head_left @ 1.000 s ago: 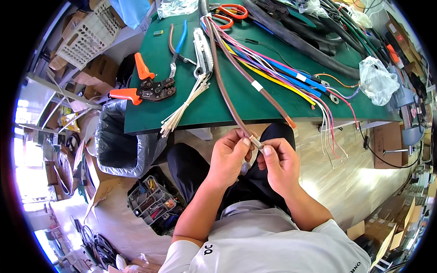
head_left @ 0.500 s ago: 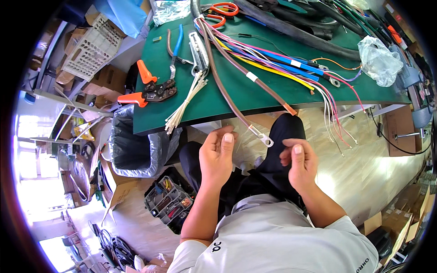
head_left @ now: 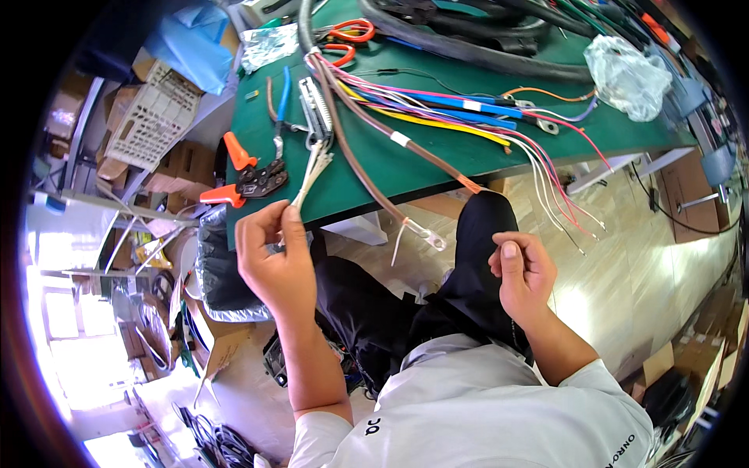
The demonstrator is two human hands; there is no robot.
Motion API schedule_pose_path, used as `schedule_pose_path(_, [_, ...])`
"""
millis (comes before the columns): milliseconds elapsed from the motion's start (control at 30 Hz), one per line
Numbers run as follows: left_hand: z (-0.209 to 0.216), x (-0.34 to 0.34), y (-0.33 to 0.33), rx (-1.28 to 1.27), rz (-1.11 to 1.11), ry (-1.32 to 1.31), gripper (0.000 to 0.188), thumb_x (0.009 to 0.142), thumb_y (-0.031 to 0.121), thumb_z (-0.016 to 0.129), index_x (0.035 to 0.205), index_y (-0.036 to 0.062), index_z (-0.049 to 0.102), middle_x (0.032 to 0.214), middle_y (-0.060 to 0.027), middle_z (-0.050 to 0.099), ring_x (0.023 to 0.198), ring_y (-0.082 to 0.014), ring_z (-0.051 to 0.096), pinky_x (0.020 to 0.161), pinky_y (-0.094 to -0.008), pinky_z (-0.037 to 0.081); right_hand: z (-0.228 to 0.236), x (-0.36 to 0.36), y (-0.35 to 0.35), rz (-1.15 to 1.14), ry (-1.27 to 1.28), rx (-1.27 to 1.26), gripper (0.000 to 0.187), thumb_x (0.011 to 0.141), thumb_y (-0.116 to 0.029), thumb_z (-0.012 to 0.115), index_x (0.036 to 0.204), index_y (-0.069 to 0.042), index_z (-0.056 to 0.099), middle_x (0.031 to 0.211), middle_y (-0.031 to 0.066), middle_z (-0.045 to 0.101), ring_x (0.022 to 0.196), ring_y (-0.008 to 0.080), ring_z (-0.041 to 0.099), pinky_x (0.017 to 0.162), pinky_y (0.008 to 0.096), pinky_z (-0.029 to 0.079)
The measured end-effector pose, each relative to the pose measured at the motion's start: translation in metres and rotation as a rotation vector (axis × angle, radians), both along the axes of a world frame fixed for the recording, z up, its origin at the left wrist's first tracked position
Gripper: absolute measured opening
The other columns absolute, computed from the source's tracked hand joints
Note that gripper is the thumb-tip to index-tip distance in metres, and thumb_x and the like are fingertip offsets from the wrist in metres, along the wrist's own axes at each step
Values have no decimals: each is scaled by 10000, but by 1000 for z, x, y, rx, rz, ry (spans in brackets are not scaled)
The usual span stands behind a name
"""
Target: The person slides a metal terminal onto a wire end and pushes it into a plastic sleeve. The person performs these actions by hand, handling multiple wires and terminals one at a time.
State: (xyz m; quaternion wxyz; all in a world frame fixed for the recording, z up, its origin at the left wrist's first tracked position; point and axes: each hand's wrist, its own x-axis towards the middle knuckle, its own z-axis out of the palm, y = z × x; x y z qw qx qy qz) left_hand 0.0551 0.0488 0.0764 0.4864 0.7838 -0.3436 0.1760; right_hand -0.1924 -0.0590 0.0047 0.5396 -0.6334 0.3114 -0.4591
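My left hand point(head_left: 275, 253) is closed in a pinch at the loose ends of a bundle of thin white cable ties point(head_left: 314, 175) on the near table edge. A brown cable point(head_left: 355, 168) hangs over that edge, ending in a silver ring lug point(head_left: 427, 236). One white cable tie point(head_left: 399, 243) dangles from the cable just above this lug. My right hand point(head_left: 524, 273) hovers right of the lug, fingers curled, nothing visible in them. Between my hands and farther back lies a second brown cable point(head_left: 437, 164) with a white band and an orange end.
Orange-handled crimping pliers point(head_left: 261, 179), a blue-handled tool point(head_left: 282, 101) and a utility knife point(head_left: 316, 109) lie left on the green table point(head_left: 460, 152). Multicoloured wires point(head_left: 437, 105) spread right, some over the edge. Red-handled scissors point(head_left: 351, 33) lie behind. A lined bin point(head_left: 226, 269) stands below left.
My left hand has moved left, from beside the ring lug to the cable tie bundle. The tie hanging at the lug now shows. My right hand stays nearly in place, and the view has shifted.
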Motion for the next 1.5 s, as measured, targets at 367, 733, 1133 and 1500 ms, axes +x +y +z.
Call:
schedule_pose_path(367, [-7, -21, 0, -36, -95, 92, 89, 871, 83, 692, 876, 1, 657, 814, -47, 584, 680, -116, 501, 651, -249, 433, 9, -4, -21, -127, 11, -124, 160, 969, -96, 591, 1069, 27, 610, 802, 27, 622, 705, 51, 573, 627, 189, 459])
schedule_pose_path(733, [25, 46, 20, -12, 53, -1, 157, 917, 169, 670, 909, 12, 670, 801, -26, 608, 700, -106, 535, 676, -260, 450, 23, -7, -30, -128, 0, -163, 157, 974, -109, 576, 1061, 16, 614, 769, 31, 622, 665, 42, 560, 611, 177, 449])
schedule_pose_path(1133, [43, 45, 6, 60, -47, -21, 182, 930, 193, 652, 936, 14, 681, 821, -9, 631, 730, -91, 534, 703, -252, 443, 83, -31, -114, -428, 367, -456, 128, 922, -95, 627, 1017, -22, 671, 849, 69, 632, 727, 140, 605, 665, 275, 475])
schedule_pose_path(1500, [41, 23, 19, 82, -104, 16, 129, 936, 113, 613, 931, -7, 659, 839, -31, 604, 770, -108, 544, 735, -249, 435, 112, -35, -208, -424, 624, -766, 187, 916, -127, 568, 1040, -41, 678, 1052, 153, 663, 969, 337, 624, 837, 422, 493])
